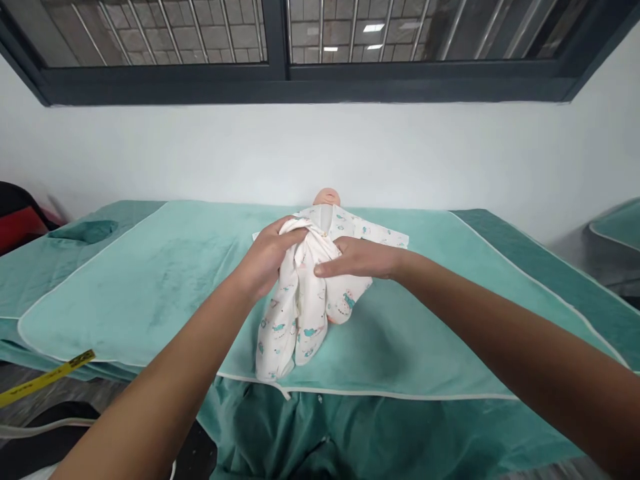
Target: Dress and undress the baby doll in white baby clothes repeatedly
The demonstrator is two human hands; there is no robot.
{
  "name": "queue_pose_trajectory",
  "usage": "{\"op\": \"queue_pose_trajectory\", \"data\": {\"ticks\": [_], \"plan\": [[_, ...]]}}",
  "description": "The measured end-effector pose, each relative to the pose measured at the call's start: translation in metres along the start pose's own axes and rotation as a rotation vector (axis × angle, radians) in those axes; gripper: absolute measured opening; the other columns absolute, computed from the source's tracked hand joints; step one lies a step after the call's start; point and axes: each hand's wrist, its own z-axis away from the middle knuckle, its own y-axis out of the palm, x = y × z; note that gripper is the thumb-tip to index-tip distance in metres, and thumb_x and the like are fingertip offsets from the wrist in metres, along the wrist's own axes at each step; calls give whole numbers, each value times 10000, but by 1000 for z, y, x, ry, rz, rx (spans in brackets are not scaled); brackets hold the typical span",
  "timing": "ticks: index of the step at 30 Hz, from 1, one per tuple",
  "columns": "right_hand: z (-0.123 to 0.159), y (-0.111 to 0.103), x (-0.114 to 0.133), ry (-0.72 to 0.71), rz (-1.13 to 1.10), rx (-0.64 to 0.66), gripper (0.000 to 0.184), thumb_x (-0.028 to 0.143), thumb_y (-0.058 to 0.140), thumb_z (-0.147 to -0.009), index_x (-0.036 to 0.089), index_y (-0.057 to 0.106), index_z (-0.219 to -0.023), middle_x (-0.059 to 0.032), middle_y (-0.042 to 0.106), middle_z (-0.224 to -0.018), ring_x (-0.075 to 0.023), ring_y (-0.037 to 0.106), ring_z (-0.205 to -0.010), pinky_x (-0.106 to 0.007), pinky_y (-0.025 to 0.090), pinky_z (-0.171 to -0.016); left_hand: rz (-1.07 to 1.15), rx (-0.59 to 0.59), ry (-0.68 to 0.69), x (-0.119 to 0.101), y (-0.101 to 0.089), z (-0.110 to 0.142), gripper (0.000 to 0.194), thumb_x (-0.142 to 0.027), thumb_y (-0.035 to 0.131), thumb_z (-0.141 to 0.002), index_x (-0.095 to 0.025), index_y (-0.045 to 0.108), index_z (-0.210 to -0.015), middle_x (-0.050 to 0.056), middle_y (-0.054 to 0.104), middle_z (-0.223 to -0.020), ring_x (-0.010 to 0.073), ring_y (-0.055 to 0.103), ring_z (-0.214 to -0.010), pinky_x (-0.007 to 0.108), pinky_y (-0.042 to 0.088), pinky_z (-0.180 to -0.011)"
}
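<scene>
A baby doll lies on its back, its head toward the wall and partly hidden. It wears a white printed baby top with one sleeve stretched out to the right. In front of its body hang white baby pants with small teal and pink prints, the legs dangling toward me. My left hand is closed on the bunched waistband, its thumb across the cloth. From the right, my right hand pinches the gathered fabric, thumb on top. The doll's legs are mostly covered by cloth; a bit of skin tone shows beneath.
The padded bed carries a light green sheet with white piping over a darker green cover. Behind stand a white wall and a dark window frame. A yellow strip and a red-black bag are at left.
</scene>
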Motion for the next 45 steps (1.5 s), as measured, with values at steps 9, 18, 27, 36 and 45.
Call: {"op": "queue_pose_trajectory", "data": {"ticks": [9, 18, 27, 36, 45], "plan": [[-13, 6, -4, -211, -428, -308, 476, 539, 670, -823, 147, 681, -1093, -102, 731, -974, -220, 682, -900, -367, 545, -848, 49, 395, -227, 16, -16, 8, 540, -255, 804, -700, -144, 640, -1203, 125, 737, -1012, 267, 696, -887, 362, 544, -785], [-4, 52, -45, 55, -542, -217, 510, 535, 847, -588, 134, 730, -880, -85, 736, -885, -194, 673, -770, -303, 550, -708, 289, 146, -139, 42, -23, 20, 485, -335, 771, -722, -129, 653, -1145, 114, 750, -961, 302, 711, -906, 395, 565, -821], [33, 113, -110, 11, -711, -269, 445, 456, 744, -773, 189, 689, -1126, -75, 717, -1082, -238, 651, -1021, -389, 479, -932, 77, 431, -574, 54, -43, 46, 422, -319, 720, -801, -129, 656, -1173, 119, 741, -1015, 213, 703, -839, 298, 543, -754], [50, 116, -144, 100, -353, -886, 305, 466, 701, -744, 189, 728, -869, -61, 741, -913, -284, 638, -906, -414, 477, -838, -253, 492, -376, 57, -31, 33, 403, -172, 687, -711, -209, 655, -1112, 50, 664, -1131, 208, 619, -981, 287, 489, -796], [33, 111, -136, 113, -732, -868, 473, 520, 680, -775, 228, 654, -1146, -68, 708, -1116, -287, 652, -974, -401, 502, -835, -739, 379, -129, 70, 5, 16, 207, -250, 595, -748, -222, 667, -939, 38, 698, -937, 267, 625, -903, 339, 468, -770]]}}
